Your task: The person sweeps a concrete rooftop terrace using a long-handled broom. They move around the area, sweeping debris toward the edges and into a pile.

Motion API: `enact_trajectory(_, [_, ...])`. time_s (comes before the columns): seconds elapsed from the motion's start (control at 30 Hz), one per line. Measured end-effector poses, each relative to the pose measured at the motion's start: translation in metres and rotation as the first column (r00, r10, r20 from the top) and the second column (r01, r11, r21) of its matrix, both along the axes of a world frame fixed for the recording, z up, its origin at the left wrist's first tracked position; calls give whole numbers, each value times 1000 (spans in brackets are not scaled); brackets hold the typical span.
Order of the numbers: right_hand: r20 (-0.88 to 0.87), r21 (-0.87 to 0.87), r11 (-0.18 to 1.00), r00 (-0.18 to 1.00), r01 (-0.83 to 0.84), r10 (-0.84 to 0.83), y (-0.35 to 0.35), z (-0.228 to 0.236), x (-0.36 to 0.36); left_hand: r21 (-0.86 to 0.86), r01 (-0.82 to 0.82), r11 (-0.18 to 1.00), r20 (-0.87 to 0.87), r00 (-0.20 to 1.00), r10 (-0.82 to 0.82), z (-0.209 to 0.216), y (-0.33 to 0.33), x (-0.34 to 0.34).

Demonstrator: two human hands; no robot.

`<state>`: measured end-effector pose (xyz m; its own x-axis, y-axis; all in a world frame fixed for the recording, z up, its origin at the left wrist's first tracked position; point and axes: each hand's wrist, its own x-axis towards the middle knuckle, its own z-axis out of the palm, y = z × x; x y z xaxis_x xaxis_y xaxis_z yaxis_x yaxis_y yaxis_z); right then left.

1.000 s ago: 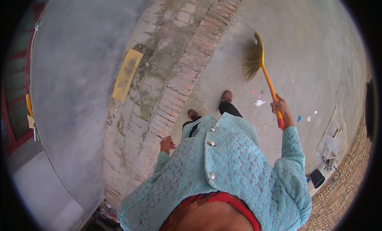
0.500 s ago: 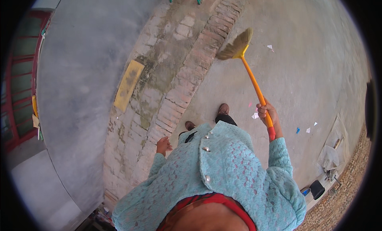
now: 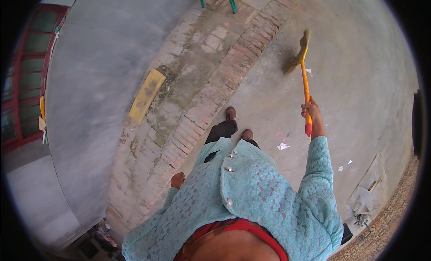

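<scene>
My right hand is closed around the orange handle of a broom, close to the handle's red end. The broom reaches away from me, and its yellow neck and fanned straw bristles are at the far end, over the grey floor. A white paper scrap lies beside the handle just below the bristles. By my left side hangs my left hand, partly covered by my blue knitted sleeve and jacket; its fingers are mostly hidden, and I see nothing held there.
Pink and white scraps lie right of my shoes. More white scraps are farther right, near a clear plastic sheet. A brick strip runs along the left, with a yellow board against the wall. Green-legged furniture stands at the top.
My right hand has carried the broom to the right, and its head has swung round to a narrower, edge-on view. My feet have stepped on; my left hand has dropped back toward my side.
</scene>
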<state>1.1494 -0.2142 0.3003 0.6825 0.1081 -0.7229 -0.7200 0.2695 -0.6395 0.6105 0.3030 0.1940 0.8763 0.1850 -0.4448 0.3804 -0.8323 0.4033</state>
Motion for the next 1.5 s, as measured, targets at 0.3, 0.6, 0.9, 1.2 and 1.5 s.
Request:
enact_trajectory(0.3, [-138, 479, 869, 988, 125, -66, 18, 89, 28, -305, -920, 245, -624, 387, 679, 32, -54, 253])
enact_trajectory(0.6, [-366, 449, 892, 922, 54, 128, 16, 40, 98, -460, -837, 297, -537, 529, 658, 47, -28, 364])
enact_trajectory(0.9, [-60, 91, 992, 993, -92, 97, -53, -1, 227, -239, -853, 464, -523, 516, 679, 89, -58, 328])
enact_trajectory(1.2, [-34, 178, 983, 999, 35, -29, -57, 73, 166, -259, -756, 601, -469, 643, 606, 78, -107, 381])
enact_trajectory(1.5, [-439, 540, 788, 898, 295, -36, -109, 8, 114, -357, -769, 530, -453, 639, 622, 76, -110, 456])
